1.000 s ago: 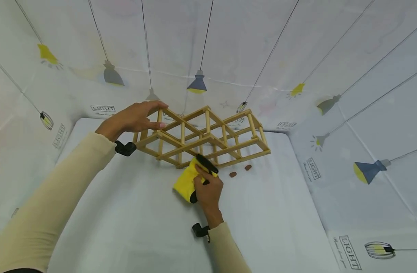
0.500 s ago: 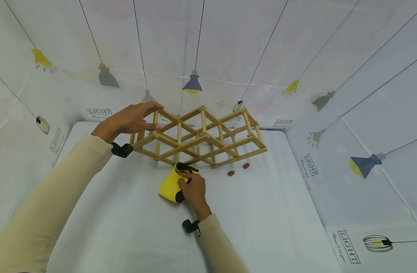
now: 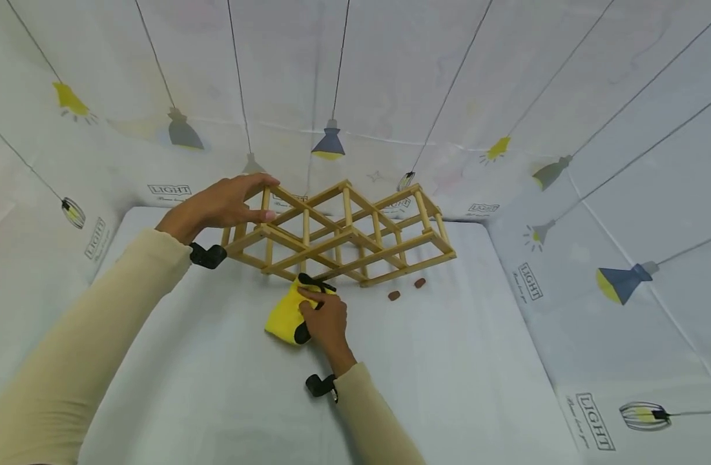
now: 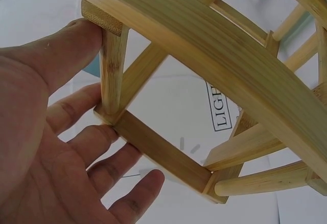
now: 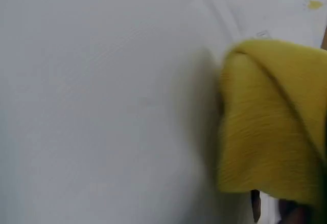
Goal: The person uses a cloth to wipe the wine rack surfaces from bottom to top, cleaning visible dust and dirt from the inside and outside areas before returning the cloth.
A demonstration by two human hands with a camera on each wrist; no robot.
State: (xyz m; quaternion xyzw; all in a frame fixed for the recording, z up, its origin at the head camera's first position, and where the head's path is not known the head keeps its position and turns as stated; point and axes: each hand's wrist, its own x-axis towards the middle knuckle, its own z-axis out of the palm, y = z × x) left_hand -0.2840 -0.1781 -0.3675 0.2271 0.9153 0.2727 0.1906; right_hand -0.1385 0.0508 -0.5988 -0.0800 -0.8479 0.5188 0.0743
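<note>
A wooden lattice wine rack (image 3: 348,231) of crossed slats and round dowels stands toward the back of the white table. Its left end is gripped by my left hand (image 3: 218,205); in the left wrist view the thumb presses near one end of a dowel (image 4: 112,73) and the fingertips meet the frame at the other. My right hand (image 3: 326,321) pinches a folded yellow cloth (image 3: 285,314) with black patches, just in front of the rack's lower front slats. In the right wrist view the yellow cloth (image 5: 271,127) is blurred and hides most of that hand.
Two small brown oval pieces (image 3: 394,295) lie on the white tabletop (image 3: 448,361), in front of the rack's right part. Behind the table hangs a white backdrop (image 3: 425,84) printed with lamps. A black wrist camera (image 3: 320,385) sits at the right cuff.
My right hand has moved left with the yellow cloth along the rack's front, from below its middle to farther left. My left hand keeps its hold on the rack. The view shifted slightly.
</note>
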